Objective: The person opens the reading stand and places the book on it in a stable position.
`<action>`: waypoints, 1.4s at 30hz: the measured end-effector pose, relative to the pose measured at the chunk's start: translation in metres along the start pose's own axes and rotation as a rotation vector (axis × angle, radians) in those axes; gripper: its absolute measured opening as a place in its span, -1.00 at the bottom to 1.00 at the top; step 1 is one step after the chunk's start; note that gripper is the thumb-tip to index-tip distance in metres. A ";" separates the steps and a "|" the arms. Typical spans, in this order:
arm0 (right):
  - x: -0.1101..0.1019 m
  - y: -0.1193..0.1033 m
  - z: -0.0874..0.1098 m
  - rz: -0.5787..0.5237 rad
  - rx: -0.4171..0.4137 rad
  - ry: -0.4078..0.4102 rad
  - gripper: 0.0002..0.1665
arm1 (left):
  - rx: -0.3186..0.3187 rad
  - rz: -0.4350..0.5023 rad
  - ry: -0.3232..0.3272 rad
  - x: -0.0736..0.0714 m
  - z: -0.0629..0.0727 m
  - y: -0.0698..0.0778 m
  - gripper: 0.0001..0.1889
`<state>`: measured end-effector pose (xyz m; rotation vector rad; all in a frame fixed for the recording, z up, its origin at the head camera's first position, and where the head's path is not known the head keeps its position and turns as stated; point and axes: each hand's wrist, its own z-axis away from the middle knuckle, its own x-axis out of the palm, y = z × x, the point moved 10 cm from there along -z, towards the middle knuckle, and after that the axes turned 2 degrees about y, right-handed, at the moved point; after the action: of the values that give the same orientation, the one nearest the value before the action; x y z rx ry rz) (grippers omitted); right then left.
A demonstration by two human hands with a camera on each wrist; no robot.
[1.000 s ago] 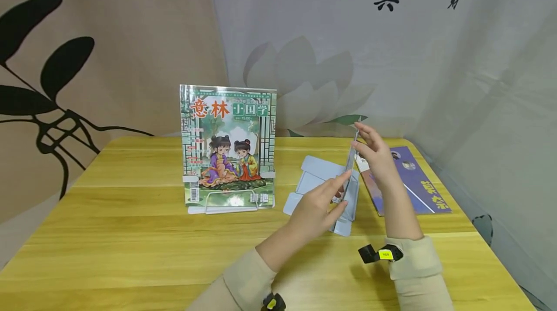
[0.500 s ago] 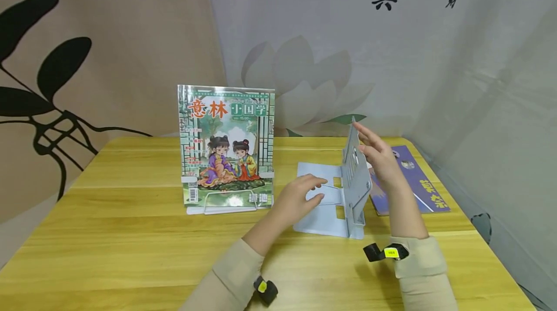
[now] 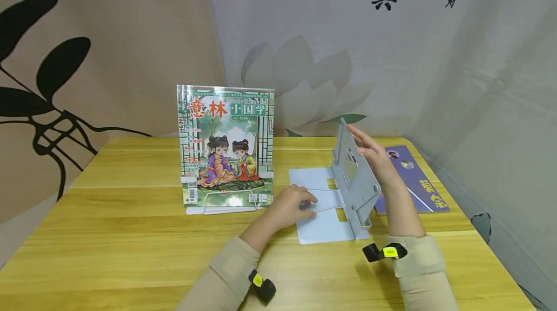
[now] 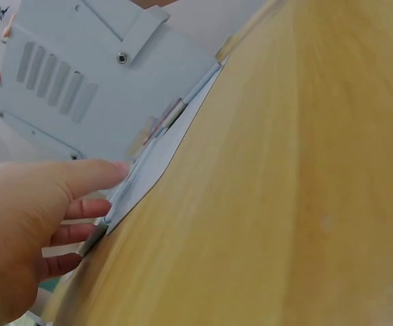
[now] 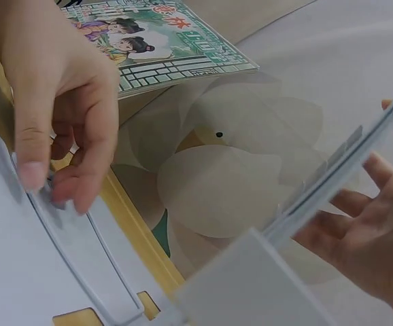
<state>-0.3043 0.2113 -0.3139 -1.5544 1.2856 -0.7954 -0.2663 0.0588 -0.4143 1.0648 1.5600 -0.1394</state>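
A pale blue metal book stand [image 3: 353, 175] faces left on the table, its slotted panel tilted up from a flat base [image 3: 324, 231]. At the base's left edge my left hand [image 3: 288, 207] has its thumb and curled fingers around the end of the wire support; part of the grip is hidden. In the right wrist view the thumb of the left hand [image 5: 60, 102] lies against one wire leg. My right hand [image 3: 379, 162] is behind the panel, its fairly straight fingers against the back near the top edge.
An illustrated magazine [image 3: 226, 146] stands upright on another stand to the left. A purple booklet [image 3: 411, 180] lies at the right, partly behind the right forearm. A curtain [image 3: 304, 59] hangs behind the wooden table [image 3: 130, 248].
The stand has been turned over and set base-down with its panel raised. My left hand has left the panel and moved to the base's left edge. The panel has turned further leftward.
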 end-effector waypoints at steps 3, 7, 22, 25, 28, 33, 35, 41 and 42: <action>0.003 -0.005 0.000 0.026 -0.064 -0.029 -0.30 | 0.007 -0.005 -0.025 0.005 0.003 -0.001 -0.77; 0.006 -0.008 -0.001 0.030 -0.097 -0.055 -0.30 | 0.023 0.002 -0.018 0.007 0.007 0.000 -0.91; 0.014 -0.003 0.000 -0.066 0.011 -0.049 -0.28 | 0.061 -0.220 -0.023 0.008 0.008 0.011 -0.93; 0.015 -0.004 0.001 -0.054 0.010 -0.048 -0.27 | 0.050 -0.189 -0.029 0.009 0.010 0.009 -0.93; 0.015 -0.004 0.001 -0.037 0.005 -0.038 -0.26 | 0.031 -0.062 -0.017 0.008 0.012 0.005 -0.94; 0.015 -0.001 0.000 -0.010 0.014 -0.030 -0.25 | 0.037 0.149 0.012 0.005 0.014 0.001 -0.96; 0.015 0.001 -0.001 0.015 0.028 -0.027 -0.25 | 0.048 0.201 0.018 0.004 0.014 0.001 -0.98; 0.018 0.008 -0.003 0.067 0.032 -0.007 -0.30 | 0.035 0.378 -0.024 0.008 0.014 -0.004 -0.97; 0.020 0.009 -0.003 0.067 0.032 -0.006 -0.31 | 0.026 0.409 -0.035 0.009 0.014 -0.005 -0.96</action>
<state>-0.3054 0.1909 -0.3224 -1.4801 1.3078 -0.7649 -0.2588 0.0523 -0.4285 1.3707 1.2825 0.1017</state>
